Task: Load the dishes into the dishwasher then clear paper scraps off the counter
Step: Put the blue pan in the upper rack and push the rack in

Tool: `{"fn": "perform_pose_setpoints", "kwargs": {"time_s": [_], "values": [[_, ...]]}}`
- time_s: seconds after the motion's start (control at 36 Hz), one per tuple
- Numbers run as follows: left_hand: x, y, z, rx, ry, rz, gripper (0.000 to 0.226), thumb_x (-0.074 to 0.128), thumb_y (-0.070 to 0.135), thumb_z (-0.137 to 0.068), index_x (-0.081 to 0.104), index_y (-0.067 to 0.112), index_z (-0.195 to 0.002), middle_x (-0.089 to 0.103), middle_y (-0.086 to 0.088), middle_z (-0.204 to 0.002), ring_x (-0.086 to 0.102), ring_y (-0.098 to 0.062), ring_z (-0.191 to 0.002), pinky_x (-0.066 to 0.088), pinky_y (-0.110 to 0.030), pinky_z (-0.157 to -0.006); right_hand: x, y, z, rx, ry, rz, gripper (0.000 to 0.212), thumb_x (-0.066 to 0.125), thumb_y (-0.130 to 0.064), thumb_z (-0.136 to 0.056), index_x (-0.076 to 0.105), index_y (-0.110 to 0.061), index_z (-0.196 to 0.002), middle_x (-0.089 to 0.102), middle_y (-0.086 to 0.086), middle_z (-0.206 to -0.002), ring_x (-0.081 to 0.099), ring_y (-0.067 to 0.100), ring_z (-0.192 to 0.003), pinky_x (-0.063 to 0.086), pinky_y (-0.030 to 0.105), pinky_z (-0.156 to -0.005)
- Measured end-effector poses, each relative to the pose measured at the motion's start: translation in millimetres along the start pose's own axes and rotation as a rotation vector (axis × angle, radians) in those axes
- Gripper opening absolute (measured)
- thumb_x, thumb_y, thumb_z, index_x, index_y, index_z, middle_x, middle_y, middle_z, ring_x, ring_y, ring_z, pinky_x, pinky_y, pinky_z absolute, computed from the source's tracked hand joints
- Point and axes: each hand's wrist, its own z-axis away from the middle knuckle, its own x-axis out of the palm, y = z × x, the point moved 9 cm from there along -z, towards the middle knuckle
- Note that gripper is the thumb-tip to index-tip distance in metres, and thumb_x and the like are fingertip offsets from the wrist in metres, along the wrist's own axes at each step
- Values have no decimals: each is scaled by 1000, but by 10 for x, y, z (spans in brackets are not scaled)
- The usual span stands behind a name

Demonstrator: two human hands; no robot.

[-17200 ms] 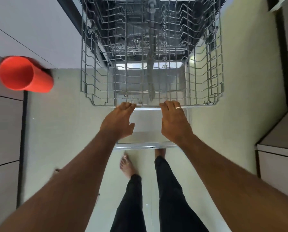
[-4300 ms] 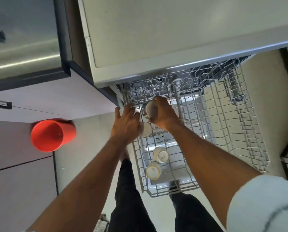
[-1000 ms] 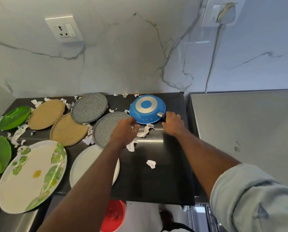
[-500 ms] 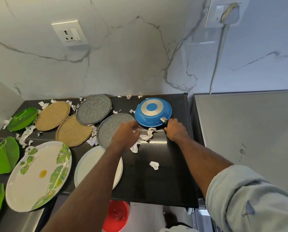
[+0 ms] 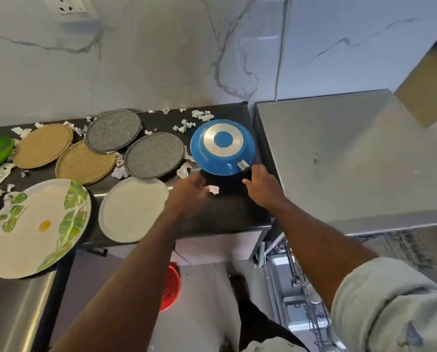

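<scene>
At frame centre, the upturned blue pan is gripped by its handle in the right hand; a paper scrap is touched by the left hand, its grasp unclear; no writing is legible.

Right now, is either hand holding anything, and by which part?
The right hand grips the upside-down blue frying pan by its dark handle, just below the metal bracket. The left hand, blurred, hovers over the black counter; it seems to hold nothing.
</scene>
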Motion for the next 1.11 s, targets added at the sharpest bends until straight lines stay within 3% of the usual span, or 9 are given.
{"fn": "perform_pose_setpoints", "kwargs": {"time_s": [0.17,0.28,0.36,0.5,0.58,0.67,0.86,1.0,1.11], "values": [[460,79,657,34,-63,10,7,63,23,-92,59,19,-89,64,2,-82,61,-18,-78,43,-32,-71,77,286,1015,7,-23,32,35,57,-34,-99,48,-5,-115,51,16,-117,60,42,-96,44,41,-75],[886,134,1051,36,-158,12,9,60,21,-91,63,16,-85,69,-4,-84,66,-27,-81,55,-41,-76,119,672,1743,60,-45,-3,36,59,-33,-98,49,-5,-117,53,18,-117,60,43,-97,48,45,-76],[1175,202,1235,37,-196,31,13,60,16,-90,70,9,-93,74,-10,-96,68,-33,-93,55,-39,-83,112,1027,2202,127,-48,-14,41,62,-35,-96,51,-5,-121,55,16,-117,60,39,-99,49,45,-79],[1705,408,1540,52,-291,30,17,56,18,-94,70,8,-91,73,-9,-91,67,-30,-88,52,-35,-77,125,1579,2876,258,-61,-48,41,59,-37,-98,48,-6,-124,54,14,-119,60,33,-100,51,44,-80],[2005,523,1719,55,-336,4,15,55,23,-96,64,17,-86,69,-1,-87,64,-23,-82,49,-29,-73,159,1904,3304,351,-62,-65,39,56,-36,-100,47,-9,-126,52,8,-120,57,24,-98,44,34,-78],[2288,640,1870,62,-379,5,14,55,23,-97,65,14,-93,67,-4,-92,62,-24,-84,46,-31,-73,188,2228,3680,423,-58,-63,35,57,-34,-99,48,-9,-122,52,7,-119,59,25,-98,42,31,-77],[2885,1099,2108,149,-469,15,18,55,22,-95,67,13,-104,71,-9,-106,66,-30,-97,50,-33,-79,48,2981,4346,574,24,-62,36,64,-30,-96,49,-7,-120,57,12,-116,63,35,-100,46,36,-79],[3353,1429,2292,195,-490,55,12,57,20,-92,68,16,-97,71,-4,-98,65,-21,-88,50,-31,-76,-26,3619,4530,628,8,-2,33,63,-29,-97,52,-6,-118,56,14,-118,60,36,-104,42,36,-80],[3729,1697,2482,204,-480,66,16,59,19,-94,67,12,-106,64,2,-96,60,-16,-83,49,-31,-76,11,4302,4568,692,-40,-4,37,64,-28,-96,53,-3,-121,57,19,-119,58,39,-110,45,43,-90]]}}
